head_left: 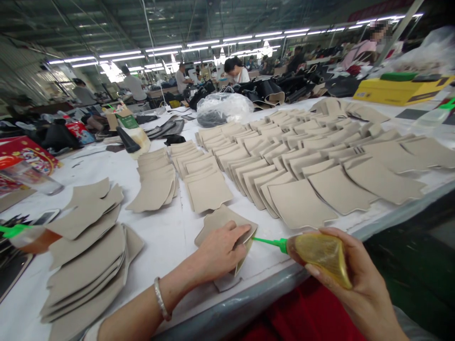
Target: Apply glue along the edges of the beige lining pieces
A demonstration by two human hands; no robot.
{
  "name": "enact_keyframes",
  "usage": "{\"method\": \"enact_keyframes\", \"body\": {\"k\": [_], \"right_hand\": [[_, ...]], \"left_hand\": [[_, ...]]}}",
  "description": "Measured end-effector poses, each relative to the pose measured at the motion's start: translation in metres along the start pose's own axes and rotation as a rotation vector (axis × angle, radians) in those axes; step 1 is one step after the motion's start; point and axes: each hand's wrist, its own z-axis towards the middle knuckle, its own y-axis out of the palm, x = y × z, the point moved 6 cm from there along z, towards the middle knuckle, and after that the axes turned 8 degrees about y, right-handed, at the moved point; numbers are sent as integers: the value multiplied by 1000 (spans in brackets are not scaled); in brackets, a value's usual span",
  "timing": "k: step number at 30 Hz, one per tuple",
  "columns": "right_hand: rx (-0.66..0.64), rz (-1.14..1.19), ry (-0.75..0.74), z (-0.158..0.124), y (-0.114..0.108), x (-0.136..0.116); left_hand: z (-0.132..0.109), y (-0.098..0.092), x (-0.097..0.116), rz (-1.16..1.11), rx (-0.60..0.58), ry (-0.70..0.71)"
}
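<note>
A white covering lies over the bench point(167, 255), which has a grey-blue front edge. Beyond it stretches a large hall under a dark roof, with rows of tube lights point(209, 42) and several people at work, too many and too small to count.

Two hands are in view. The left hand point(221, 248) lies on one beige piece point(212, 223) near the front edge, index finger extended over it; whether the thumb pinches its edge, I cannot tell. The right hand point(364, 284) wraps its fingers around one yellow bottle point(316, 258), whose single green nozzle point(272, 243) points at that piece's edge; contact there is unclear.

One bracelet point(160, 298) circles the left wrist. One fanned pile point(90, 263) of beige pieces lies at the left; the overlapping rows point(302, 201) across the middle and right are too crowded to count. One green-tipped bottle of orange liquid point(40, 239) lies at the left edge, and one yellow box point(387, 92) stands at the far right.
</note>
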Motion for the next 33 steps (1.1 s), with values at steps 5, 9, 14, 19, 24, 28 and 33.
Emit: {"method": "enact_keyframes", "body": {"k": [5,9,14,19,24,28,33], "right_hand": [[41,-2,10,6,2,5],[8,-17,-5,-7,6,1],[-131,133,188,-26,19,-4],[-11,138,241,-23,14,-3],[-158,197,251,-33,22,1],[-102,172,254,-35,20,-2],[-81,206,275,-39,25,-5]], "left_hand": [[0,0,-1,-16,5,4],[-1,0,-1,-16,3,1],[0,1,-3,-1,5,-14],[-2,2,-3,-2,8,-14],[-3,3,-4,1,24,-14],[-2,3,-4,-6,25,-24],[-2,3,-3,6,24,-28]]}}
